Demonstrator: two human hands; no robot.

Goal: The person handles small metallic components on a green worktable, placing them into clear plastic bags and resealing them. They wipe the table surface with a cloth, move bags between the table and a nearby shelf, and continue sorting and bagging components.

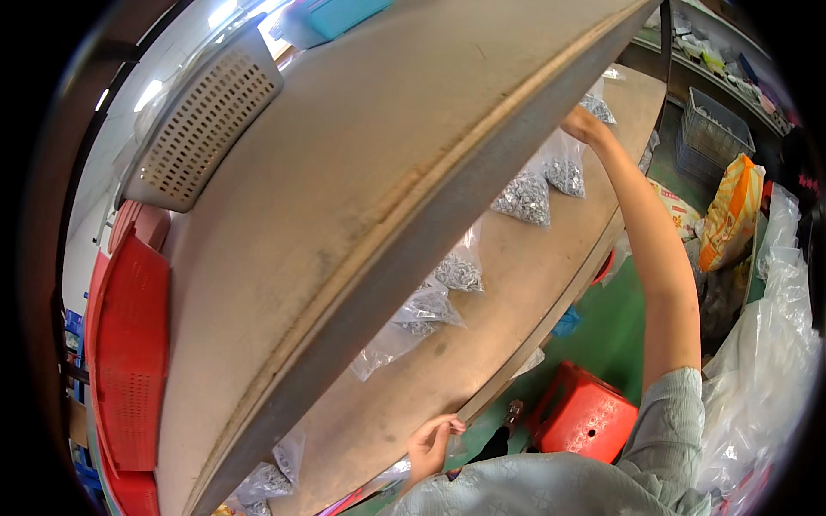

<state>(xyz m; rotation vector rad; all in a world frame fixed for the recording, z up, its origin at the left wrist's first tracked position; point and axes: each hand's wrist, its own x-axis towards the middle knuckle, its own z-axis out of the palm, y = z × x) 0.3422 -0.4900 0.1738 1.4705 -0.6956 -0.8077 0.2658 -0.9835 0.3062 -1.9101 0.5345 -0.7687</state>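
Observation:
My right hand (582,125) reaches far forward under the edge of the upper shelf, which hides most of its fingers. It is right by the top of a clear plastic bag (565,172) of small silvery pieces; whether it grips the bag cannot be seen. Another such bag (524,198) stands just to the left, and one more (600,107) lies beyond the hand. Down at the lower shelf's front edge, my left hand (430,440) has loosely bent fingers, with thumb and fingers apart and nothing visible between them.
More filled bags (460,271) line the lower shelf (508,297). The upper shelf (344,146) overhangs them and carries a beige basket (206,129) and red baskets (129,344). A red stool (585,413) stands on the green floor, with plastic sheeting (757,370) at the right.

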